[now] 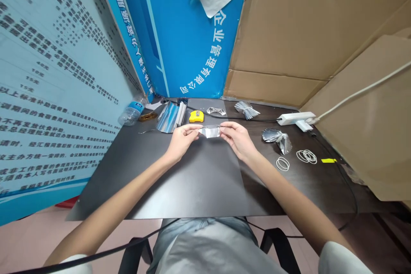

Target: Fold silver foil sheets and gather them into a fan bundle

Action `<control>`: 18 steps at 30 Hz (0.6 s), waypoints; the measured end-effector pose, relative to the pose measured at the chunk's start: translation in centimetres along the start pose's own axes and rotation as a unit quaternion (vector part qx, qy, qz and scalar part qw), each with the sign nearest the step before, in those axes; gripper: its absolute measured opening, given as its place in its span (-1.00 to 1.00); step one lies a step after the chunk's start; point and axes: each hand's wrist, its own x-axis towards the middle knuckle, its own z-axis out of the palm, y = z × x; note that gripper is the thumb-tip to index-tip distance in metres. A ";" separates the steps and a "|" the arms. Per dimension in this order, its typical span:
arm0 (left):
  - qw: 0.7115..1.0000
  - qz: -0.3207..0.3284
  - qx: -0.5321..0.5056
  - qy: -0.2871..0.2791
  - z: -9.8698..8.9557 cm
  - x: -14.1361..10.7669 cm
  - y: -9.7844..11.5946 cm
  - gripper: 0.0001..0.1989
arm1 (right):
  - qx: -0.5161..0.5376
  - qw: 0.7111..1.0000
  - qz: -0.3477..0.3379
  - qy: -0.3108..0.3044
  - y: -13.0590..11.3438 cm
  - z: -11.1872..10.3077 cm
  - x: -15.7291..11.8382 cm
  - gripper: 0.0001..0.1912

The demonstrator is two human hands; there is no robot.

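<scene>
My left hand [182, 141] pinches the left end of a small silvery, see-through film strip [211, 132]. Its right end is between the fingers of my right hand [239, 139], so the strip spans the gap above the dark table. Just behind it sits a yellow tape measure [196, 116], and a similar shiny clear piece [216, 111] lies farther back. A fanned bundle of silver strips [246, 110] is behind my right hand. To the right lie more silver strips [276, 138], gathered in a bunch. My fingers hide the strip's ends.
Pale rubber bands [306, 156] and a yellow tag [329, 160] lie at right, near a white power strip [296, 118] with cables. Back left are a curled silver-blue sheet [168, 117], a tape roll [148, 116] and a plastic bottle [131, 113]. Blue panels and cardboard [279, 30] surround the table.
</scene>
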 end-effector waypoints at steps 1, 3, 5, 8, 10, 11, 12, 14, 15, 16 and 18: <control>1.000 -0.004 0.008 -0.007 0.1 0.7 -0.1 -0.56 | -0.010 1.000 0.003 0.004 0.0 -0.3 0.6 -0.63; 0.999 -0.026 0.004 -0.022 0.3 1.6 -0.4 -0.56 | -0.023 1.000 0.011 0.006 0.0 -0.9 1.3 -0.63; 0.997 -0.062 -0.012 -0.042 0.5 1.8 -0.8 -0.54 | -0.032 0.999 0.019 -0.003 0.2 -1.5 1.5 -0.64; 0.995 -0.079 -0.034 -0.055 0.4 1.8 -1.2 -0.52 | -0.050 0.997 0.041 -0.043 0.2 -2.2 1.5 -0.63; 0.996 -0.064 -0.043 -0.055 0.3 1.7 -1.4 -0.53 | -0.059 0.994 0.055 -0.067 0.1 -2.5 1.5 -0.62; 0.996 -0.058 -0.045 -0.058 0.2 1.7 -1.5 -0.53 | -0.060 0.994 0.058 -0.075 0.1 -2.5 1.4 -0.62; 0.995 -0.057 -0.043 -0.064 0.1 1.6 -1.5 -0.53 | -0.059 0.993 0.059 -0.080 0.1 -2.5 1.4 -0.62; 0.994 -0.066 -0.035 -0.083 0.0 1.4 -1.5 -0.51 | -0.047 0.993 0.062 -0.088 0.2 -2.4 1.2 -0.61; 0.993 -0.071 -0.032 -0.094 0.0 1.2 -1.5 -0.49 | -0.035 0.993 0.067 -0.091 0.4 -2.2 1.1 -0.60; 0.992 -0.073 -0.029 -0.103 -0.1 1.1 -1.5 -0.48 | -0.023 0.993 0.072 -0.095 0.5 -2.1 1.0 -0.60; 0.992 -0.063 -0.017 -0.112 -0.2 0.9 -1.4 -0.49 | -0.003 0.992 0.080 -0.098 0.8 -1.9 0.9 -0.57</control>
